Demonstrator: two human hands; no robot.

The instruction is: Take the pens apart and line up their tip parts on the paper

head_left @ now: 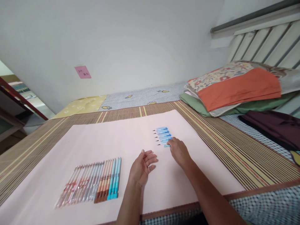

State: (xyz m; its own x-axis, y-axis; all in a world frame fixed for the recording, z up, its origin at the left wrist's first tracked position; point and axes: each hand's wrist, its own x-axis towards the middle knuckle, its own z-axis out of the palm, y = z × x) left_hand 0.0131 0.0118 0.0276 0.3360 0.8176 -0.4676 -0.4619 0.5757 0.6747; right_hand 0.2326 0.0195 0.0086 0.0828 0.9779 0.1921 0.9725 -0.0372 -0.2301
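Pens (104, 179) lie on pink paper (112, 137) near the left hand (142, 167), fingers open, empty; right hand (178, 150) pinches a blue pen (164, 143).

- Three turquoise pens (114, 179), lower left of the frame
- Four peach-and-brown pens (103, 181), just left of those
- Several clear-bodied pens (81, 184), farther left, too blurred to count
- Five dark tips (157, 140) on blue pens (164, 135), right of centre
- One pink note (82, 72), upper left
- One pale sheet (112, 137), centre
- Two hands, one left hand (143, 165), one right hand (179, 151), lower centre
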